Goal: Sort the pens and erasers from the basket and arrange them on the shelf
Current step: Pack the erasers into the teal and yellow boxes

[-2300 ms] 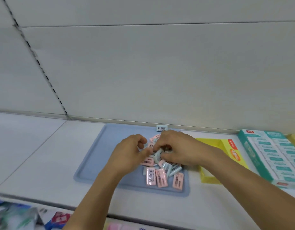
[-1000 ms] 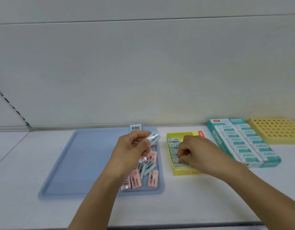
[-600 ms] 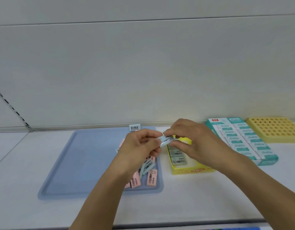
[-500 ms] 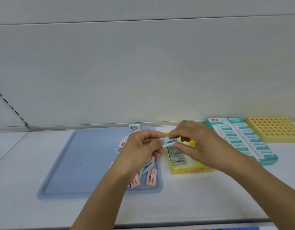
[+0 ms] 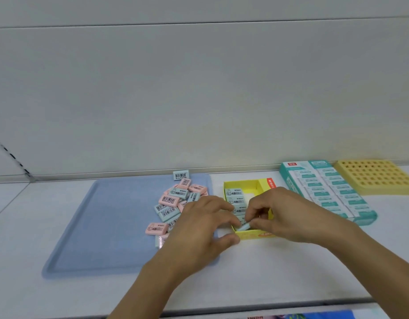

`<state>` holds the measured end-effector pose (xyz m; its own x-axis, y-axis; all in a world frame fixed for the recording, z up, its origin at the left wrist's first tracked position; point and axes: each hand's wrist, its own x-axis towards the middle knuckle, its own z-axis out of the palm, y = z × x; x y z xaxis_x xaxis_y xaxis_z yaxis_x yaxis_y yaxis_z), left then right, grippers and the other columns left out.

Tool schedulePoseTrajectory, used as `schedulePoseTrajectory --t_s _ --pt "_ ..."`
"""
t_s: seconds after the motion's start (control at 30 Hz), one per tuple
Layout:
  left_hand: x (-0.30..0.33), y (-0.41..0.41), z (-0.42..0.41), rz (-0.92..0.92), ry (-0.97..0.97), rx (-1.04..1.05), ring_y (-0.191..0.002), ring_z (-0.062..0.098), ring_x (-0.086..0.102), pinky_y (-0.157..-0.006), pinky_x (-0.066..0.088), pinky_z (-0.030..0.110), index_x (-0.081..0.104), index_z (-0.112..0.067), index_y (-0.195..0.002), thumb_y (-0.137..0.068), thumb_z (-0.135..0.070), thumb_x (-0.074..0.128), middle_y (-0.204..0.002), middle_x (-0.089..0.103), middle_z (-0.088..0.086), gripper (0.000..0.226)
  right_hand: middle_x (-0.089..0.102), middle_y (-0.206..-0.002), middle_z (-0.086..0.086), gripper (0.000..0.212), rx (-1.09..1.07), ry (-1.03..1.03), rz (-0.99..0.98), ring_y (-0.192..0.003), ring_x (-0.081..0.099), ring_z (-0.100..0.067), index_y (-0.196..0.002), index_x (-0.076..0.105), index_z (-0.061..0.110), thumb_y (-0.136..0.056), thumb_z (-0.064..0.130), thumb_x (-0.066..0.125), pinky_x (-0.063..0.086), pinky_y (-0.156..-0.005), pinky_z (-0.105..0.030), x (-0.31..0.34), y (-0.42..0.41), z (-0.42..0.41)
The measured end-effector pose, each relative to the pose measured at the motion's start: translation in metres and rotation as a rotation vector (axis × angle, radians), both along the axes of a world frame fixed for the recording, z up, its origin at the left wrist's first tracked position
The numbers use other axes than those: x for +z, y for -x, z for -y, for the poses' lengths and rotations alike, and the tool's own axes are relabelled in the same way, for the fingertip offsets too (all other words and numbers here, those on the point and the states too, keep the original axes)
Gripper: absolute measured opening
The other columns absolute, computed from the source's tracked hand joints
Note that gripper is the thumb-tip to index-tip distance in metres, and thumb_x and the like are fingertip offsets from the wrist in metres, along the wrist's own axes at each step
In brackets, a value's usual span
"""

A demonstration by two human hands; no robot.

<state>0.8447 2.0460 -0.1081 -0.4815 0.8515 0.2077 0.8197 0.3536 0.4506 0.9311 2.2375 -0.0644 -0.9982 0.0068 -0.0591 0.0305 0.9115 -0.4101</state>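
Note:
A pile of pink and pale green erasers (image 5: 173, 203) lies on the right part of a blue tray (image 5: 102, 224). Right of the tray stands a small yellow box (image 5: 242, 184) with a row of pale green erasers along its left side. My right hand (image 5: 288, 215) pinches a pale green eraser (image 5: 243, 226) at the near end of that row. My left hand (image 5: 205, 229) touches the same eraser with its fingertips, its thumb against the box's front left corner.
A teal box of white erasers (image 5: 325, 189) sits right of the yellow box, and a yellow holed rack (image 5: 376, 179) is beyond it at the far right. The white shelf (image 5: 37, 293) ends at a front edge near me; a wall panel closes the back.
Both hands have lowered from above the shelf into the yellow box, bringing the pale green eraser down to the near end of the row.

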Motion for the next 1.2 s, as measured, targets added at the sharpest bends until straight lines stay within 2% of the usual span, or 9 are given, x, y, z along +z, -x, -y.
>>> schedulePoseTrajectory --t_s 0.33,0.43,0.6,0.7,0.83,0.93,1.0,1.1,1.2 --pt "0.005 -0.002 -0.004 -0.151 0.112 -0.04 -0.128 0.004 0.032 -0.105 0.019 0.026 0.067 -0.038 -0.116 -0.096 -0.044 0.048 -0.133 0.046 -0.016 0.029 0.063 -0.097 0.017 0.024 0.028 -0.077 0.071 -0.089 0.056 -0.003 -0.096 0.074 0.032 -0.089 0.021 0.054 0.048 -0.082 -0.026 0.003 -0.001 0.002" --pt "0.006 -0.002 -0.005 -0.186 0.124 -0.046 -0.128 0.004 0.033 -0.107 0.019 0.028 0.066 -0.037 -0.117 -0.096 -0.044 0.044 -0.131 0.047 -0.016 0.031 0.062 -0.106 0.019 0.034 0.038 -0.177 -0.003 -0.101 0.051 -0.008 -0.104 0.071 0.036 -0.091 0.017 0.046 0.032 -0.093 -0.023 0.003 -0.008 -0.004" --pt "0.006 -0.001 -0.009 -0.123 0.146 -0.093 -0.13 0.008 0.038 -0.104 0.032 0.028 0.066 -0.027 -0.116 -0.099 -0.034 0.045 -0.132 0.051 -0.009 0.028 0.067 -0.104 0.012 0.042 0.071 -0.186 -0.049 -0.103 0.049 -0.011 -0.111 0.068 0.037 -0.091 0.013 0.04 0.007 -0.092 -0.001 -0.006 -0.02 -0.002" --pt "0.004 -0.003 -0.009 -0.04 0.16 -0.108 -0.136 0.003 0.029 -0.106 0.031 0.025 0.062 -0.027 -0.124 -0.102 -0.032 0.042 -0.139 0.046 -0.011 0.03 0.065 -0.105 0.012 0.044 0.07 -0.163 -0.03 -0.103 0.048 -0.013 -0.114 0.067 0.038 -0.092 0.013 0.038 0.023 -0.099 -0.016 -0.012 -0.023 0.0" --pt "0.004 -0.003 -0.009 -0.108 0.182 -0.137 -0.137 0.003 0.026 -0.109 0.029 0.027 0.058 -0.03 -0.131 -0.102 -0.033 0.039 -0.141 0.047 -0.014 0.034 0.055 -0.108 0.018 0.041 0.072 -0.129 -0.011 -0.099 0.037 -0.005 -0.115 0.065 0.039 -0.093 0.016 0.039 0.025 -0.086 -0.024 -0.013 -0.022 -0.002" --pt "0.004 -0.002 -0.009 -0.162 0.169 -0.138 -0.14 0.006 0.027 -0.111 0.025 0.027 0.058 -0.029 -0.129 -0.102 -0.035 0.038 -0.14 0.049 -0.013 0.034 0.06 -0.115 0.01 0.036 0.01 -0.115 -0.053 -0.109 0.045 -0.01 -0.119 0.065 0.03 -0.096 0.02 0.039 0.027 -0.102 -0.026 -0.013 -0.015 -0.002" --pt "0.0 -0.002 -0.009 -0.175 0.172 -0.139 -0.145 0.005 0.017 -0.117 0.014 0.024 0.054 -0.031 -0.132 -0.103 -0.036 0.035 -0.144 0.045 -0.015 0.035 0.061 -0.112 0.003 0.034 0.015 -0.21 -0.025 -0.113 0.047 -0.013 -0.117 0.062 0.024 -0.099 0.026 0.034 0.01 -0.115 -0.027 -0.017 -0.01 0.003" --pt "-0.005 -0.003 -0.011 -0.11 0.135 -0.13 -0.147 0.006 0.005 -0.114 -0.003 0.013 0.053 -0.031 -0.133 -0.104 -0.034 0.036 -0.15 0.036 -0.013 0.034 0.061 -0.119 0.0 0.037 0.015 -0.102 -0.006 -0.12 0.043 -0.008 -0.126 0.058 0.023 -0.101 0.025 0.031 -0.01 -0.115 -0.016 -0.019 -0.01 0.008" --pt "-0.009 -0.005 -0.01 -0.045 0.109 -0.067 -0.148 0.009 -0.007 -0.115 -0.002 0.018 0.054 -0.034 -0.132 -0.102 -0.037 0.039 -0.159 0.015 -0.011 0.033 0.052 -0.137 0.003 0.039 -0.066 0.057 -0.055 -0.12 0.02 -0.001 -0.138 0.047 0.021 -0.101 0.02 0.033 -0.017 -0.086 0.01 -0.017 -0.013 0.006"
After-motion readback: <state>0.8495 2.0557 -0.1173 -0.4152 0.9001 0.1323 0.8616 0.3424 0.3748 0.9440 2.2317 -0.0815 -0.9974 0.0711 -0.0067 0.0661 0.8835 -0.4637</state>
